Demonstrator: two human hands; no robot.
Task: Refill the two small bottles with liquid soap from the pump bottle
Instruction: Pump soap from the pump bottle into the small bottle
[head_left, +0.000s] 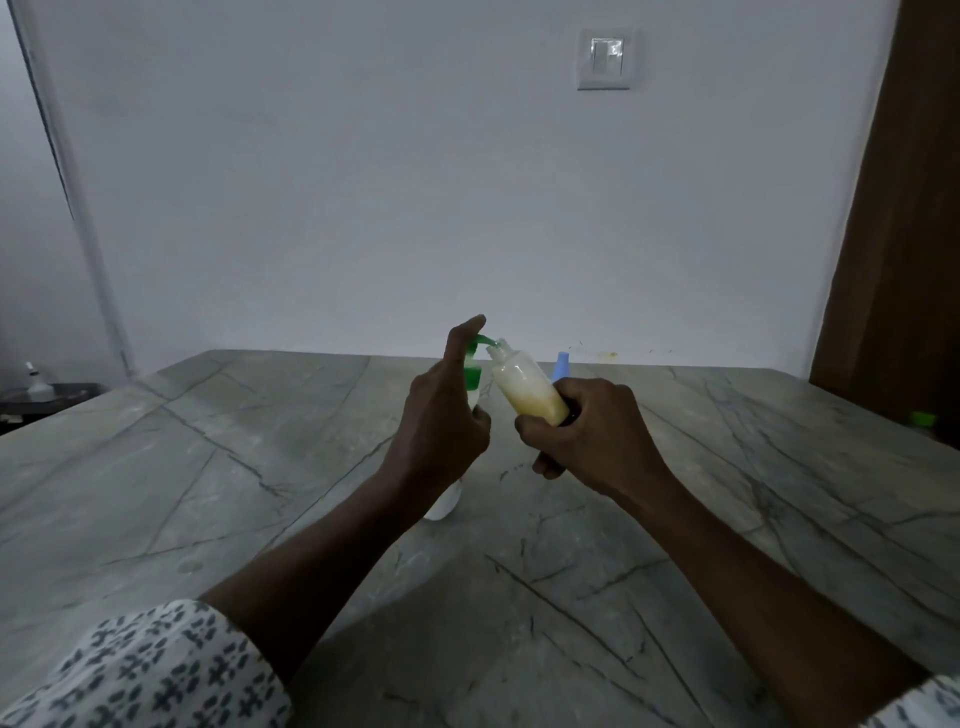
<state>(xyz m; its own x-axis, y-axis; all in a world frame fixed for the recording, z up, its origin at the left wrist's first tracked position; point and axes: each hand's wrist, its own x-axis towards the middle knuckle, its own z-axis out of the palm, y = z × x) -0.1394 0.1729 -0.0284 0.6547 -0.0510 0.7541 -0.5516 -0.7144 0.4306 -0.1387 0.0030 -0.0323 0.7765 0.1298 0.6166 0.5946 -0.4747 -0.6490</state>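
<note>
A white pump bottle (443, 503) with a green pump head (475, 374) stands on the marble table (208, 467). My left hand (447, 415) wraps around its neck, index finger stretched over the pump top. My right hand (587, 436) grips a small clear bottle (527, 387) holding pale yellow soap, tilted so its open mouth meets the green spout. A blue-capped small bottle (561, 365) peeks out behind my right hand, mostly hidden.
A green-capped object (922, 419) sits at the table's right edge beside a brown wooden door (904, 208). A small white bottle (35, 382) stands on a dark surface at far left. A wall switch (605, 58) is on the white wall.
</note>
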